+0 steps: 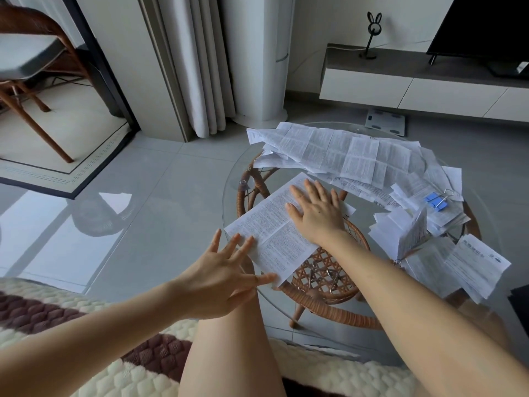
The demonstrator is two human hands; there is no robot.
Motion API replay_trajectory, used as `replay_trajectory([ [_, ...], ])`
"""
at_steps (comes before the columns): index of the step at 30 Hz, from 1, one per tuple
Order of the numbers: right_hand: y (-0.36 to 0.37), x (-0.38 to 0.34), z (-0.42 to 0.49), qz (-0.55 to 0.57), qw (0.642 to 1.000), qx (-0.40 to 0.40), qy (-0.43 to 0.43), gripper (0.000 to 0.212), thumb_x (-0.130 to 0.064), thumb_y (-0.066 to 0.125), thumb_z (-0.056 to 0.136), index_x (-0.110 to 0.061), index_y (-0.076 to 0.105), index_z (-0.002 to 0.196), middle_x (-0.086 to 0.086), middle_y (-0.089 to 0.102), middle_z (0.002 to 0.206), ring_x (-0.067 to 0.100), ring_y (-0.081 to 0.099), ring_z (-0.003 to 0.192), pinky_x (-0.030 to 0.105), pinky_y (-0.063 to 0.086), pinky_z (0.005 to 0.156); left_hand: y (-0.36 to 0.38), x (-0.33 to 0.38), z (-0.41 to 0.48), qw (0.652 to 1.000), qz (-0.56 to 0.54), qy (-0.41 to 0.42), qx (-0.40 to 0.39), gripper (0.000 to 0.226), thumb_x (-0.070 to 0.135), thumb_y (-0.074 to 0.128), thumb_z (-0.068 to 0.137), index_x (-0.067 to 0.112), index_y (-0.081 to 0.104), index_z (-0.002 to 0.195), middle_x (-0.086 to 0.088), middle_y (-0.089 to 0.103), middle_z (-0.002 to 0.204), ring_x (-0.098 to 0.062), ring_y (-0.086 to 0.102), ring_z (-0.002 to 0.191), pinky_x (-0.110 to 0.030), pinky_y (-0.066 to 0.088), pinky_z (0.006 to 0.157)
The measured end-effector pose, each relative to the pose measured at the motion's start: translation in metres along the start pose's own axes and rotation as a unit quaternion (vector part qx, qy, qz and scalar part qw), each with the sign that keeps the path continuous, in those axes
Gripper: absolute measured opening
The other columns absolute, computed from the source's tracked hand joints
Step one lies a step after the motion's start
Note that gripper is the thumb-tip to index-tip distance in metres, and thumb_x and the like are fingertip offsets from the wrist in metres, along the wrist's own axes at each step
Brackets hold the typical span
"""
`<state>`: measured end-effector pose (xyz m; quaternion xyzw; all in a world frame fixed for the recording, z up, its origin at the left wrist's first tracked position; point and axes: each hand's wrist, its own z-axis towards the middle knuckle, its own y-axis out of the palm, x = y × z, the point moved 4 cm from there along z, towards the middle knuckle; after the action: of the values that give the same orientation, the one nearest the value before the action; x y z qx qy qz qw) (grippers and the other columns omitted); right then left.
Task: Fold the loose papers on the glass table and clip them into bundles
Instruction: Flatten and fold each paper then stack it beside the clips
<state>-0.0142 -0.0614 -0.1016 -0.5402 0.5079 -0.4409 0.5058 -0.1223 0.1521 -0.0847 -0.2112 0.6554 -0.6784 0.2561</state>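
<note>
The glass surface (233, 202) bears everything. The loose pile (343, 153) sprawls beyond the sheet (269, 236), which lies at the surface's near-left rim, one corner overhanging. Your right hand (317, 213) presses flat on the sheet's far half, grip spread apart. Your left hand (220, 276) hovers at the sheet's near edge, grip splayed, holding nothing. A blue clip (436, 200) rests on folded papers (429, 222) right of the sheet.

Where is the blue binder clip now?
In the head view, the blue binder clip lies on folded papers at the right side of the round glass table, right of the right hand.
</note>
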Motion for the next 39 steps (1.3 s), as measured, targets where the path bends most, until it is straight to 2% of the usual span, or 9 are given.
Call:
replay_trajectory([
  [3, 0.001, 0.000, 0.000, 0.000, 1.000, -0.002, 0.002, 0.058, -0.056, 0.004, 0.096, -0.035, -0.004, 0.150, 0.001, -0.009, 0.159, 0.021, -0.013, 0.145, 0.047, -0.010, 0.116, -0.001, 0.006, -0.001, 0.999, -0.021, 0.000, -0.033, 0.043, 0.053, 0.028, 0.093, 0.061, 0.026, 0.135, -0.027, 0.030, 0.147, -0.048, 0.029, 0.135, -0.072, 0.024, 0.102],
  [8, 0.001, -0.001, 0.001, -0.005, 1.000, -0.004, -0.002, 0.059, -0.056, 0.004, 0.096, -0.034, -0.005, 0.150, 0.002, -0.011, 0.159, 0.021, -0.014, 0.145, 0.047, -0.010, 0.116, -0.005, -0.035, -0.001, 0.992, -0.094, -0.035, 0.074, 0.039, 0.043, 0.039, 0.094, 0.030, 0.065, 0.120, 0.004, 0.061, 0.128, -0.017, 0.059, 0.117, -0.066, 0.032, 0.103],
  [13, 0.000, -0.002, -0.002, 0.001, 1.000, -0.015, -0.005, 0.058, -0.056, 0.004, 0.096, -0.034, -0.007, 0.149, 0.002, -0.013, 0.158, 0.022, -0.016, 0.145, 0.048, -0.011, 0.116, -0.003, -0.049, 0.020, 0.988, 0.012, 0.051, 0.145, 0.037, 0.023, 0.043, 0.093, 0.001, 0.073, 0.093, -0.011, 0.072, 0.095, -0.025, 0.071, 0.082, -0.044, 0.052, 0.087],
  [15, 0.000, -0.003, -0.003, 0.004, 1.000, -0.017, -0.007, 0.058, -0.055, 0.003, 0.097, -0.034, -0.008, 0.149, 0.002, -0.013, 0.158, 0.022, -0.016, 0.145, 0.048, -0.011, 0.116, -0.008, -0.045, 0.029, 0.978, 0.063, 0.119, 0.159, 0.040, 0.008, 0.035, 0.098, -0.001, 0.073, 0.088, -0.011, 0.072, 0.088, -0.025, 0.070, 0.076, -0.038, 0.057, 0.082],
  [17, -0.001, -0.002, -0.003, 0.002, 1.000, -0.018, -0.007, 0.058, -0.056, 0.003, 0.096, -0.034, -0.008, 0.149, 0.003, -0.014, 0.158, 0.022, -0.017, 0.144, 0.048, -0.012, 0.115, -0.011, -0.043, 0.034, 0.966, 0.125, 0.178, 0.143, 0.032, 0.000, 0.042, 0.089, 0.000, 0.074, 0.093, -0.012, 0.072, 0.091, -0.025, 0.070, 0.080, -0.035, 0.057, 0.082],
  [23, -0.003, -0.001, -0.004, 0.004, 1.000, -0.016, -0.006, 0.057, -0.054, 0.004, 0.097, -0.034, -0.008, 0.149, 0.003, -0.014, 0.158, 0.023, -0.017, 0.144, 0.048, -0.013, 0.114, -0.010, -0.055, 0.039, 0.949, 0.168, 0.260, 0.062, 0.038, 0.009, 0.071, 0.070, 0.007, 0.072, 0.108, -0.009, 0.069, 0.113, -0.024, 0.066, 0.106, -0.032, 0.052, 0.092],
  [29, -0.005, -0.002, -0.003, 0.007, 1.000, -0.020, -0.005, 0.058, -0.055, 0.003, 0.097, -0.033, -0.008, 0.149, 0.003, -0.013, 0.158, 0.023, -0.016, 0.145, 0.049, -0.012, 0.115, -0.015, -0.058, 0.055, 0.961, 0.159, 0.227, 0.005, 0.055, 0.005, 0.087, 0.049, 0.004, 0.073, 0.102, -0.012, 0.072, 0.094, -0.020, 0.070, 0.072, -0.025, 0.057, 0.057],
  [35, -0.003, -0.004, -0.002, 0.009, 1.000, -0.019, -0.005, 0.058, -0.055, 0.003, 0.097, -0.033, -0.006, 0.150, 0.004, -0.013, 0.159, 0.024, -0.016, 0.145, 0.049, -0.013, 0.115, -0.018, -0.064, 0.054, 0.954, 0.180, 0.240, -0.026, 0.058, 0.006, 0.085, 0.050, 0.005, 0.071, 0.107, -0.015, 0.071, 0.102, -0.020, 0.070, 0.079, -0.023, 0.055, 0.050],
  [39, -0.004, -0.004, -0.003, 0.009, 1.000, -0.018, -0.007, 0.058, -0.054, 0.003, 0.097, -0.033, -0.007, 0.150, 0.004, -0.012, 0.158, 0.024, -0.016, 0.145, 0.050, -0.010, 0.116, -0.014, -0.066, 0.059, 0.942, 0.196, 0.272, -0.015, 0.046, 0.006, 0.084, 0.056, 0.006, 0.073, 0.101, -0.010, 0.072, 0.092, -0.018, 0.068, 0.072, -0.023, 0.055, 0.056],
])
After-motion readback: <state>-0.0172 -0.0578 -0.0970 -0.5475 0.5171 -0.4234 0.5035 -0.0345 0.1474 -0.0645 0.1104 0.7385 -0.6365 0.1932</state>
